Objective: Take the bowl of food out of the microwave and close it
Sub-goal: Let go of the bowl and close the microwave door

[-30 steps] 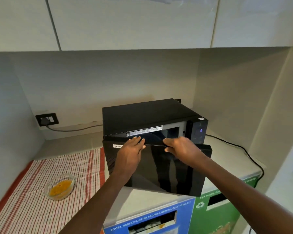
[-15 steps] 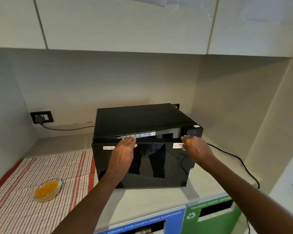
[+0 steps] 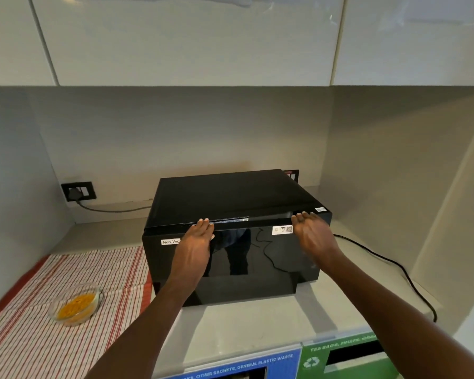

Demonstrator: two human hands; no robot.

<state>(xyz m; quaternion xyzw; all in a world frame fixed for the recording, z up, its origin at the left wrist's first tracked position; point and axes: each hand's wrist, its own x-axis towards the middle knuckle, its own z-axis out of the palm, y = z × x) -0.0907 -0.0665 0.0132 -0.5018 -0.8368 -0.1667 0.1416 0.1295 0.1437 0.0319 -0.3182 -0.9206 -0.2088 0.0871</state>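
Note:
A black microwave (image 3: 230, 198) stands on the counter in the middle of the view. Its glossy drop-down door (image 3: 246, 263) is nearly upright, with only a thin gap left along the top edge. My left hand (image 3: 197, 239) lies flat against the upper left of the door, fingers straight and together. My right hand (image 3: 311, 233) presses flat on the upper right corner. Neither hand holds anything. A glass bowl of yellow food (image 3: 75, 303) sits on the striped cloth to the left of the microwave.
A red-and-white striped cloth (image 3: 39, 337) covers the left of the counter (image 3: 246, 321). A wall socket (image 3: 78, 191) sits behind on the left. A black cable (image 3: 394, 269) runs along the counter at right. Wall cabinets (image 3: 189, 39) hang above. Labelled waste bins (image 3: 257, 365) stand below the front edge.
The door has swung up from about half open to almost shut. Both hands rose with it, and my right hand slid out to the door's right corner.

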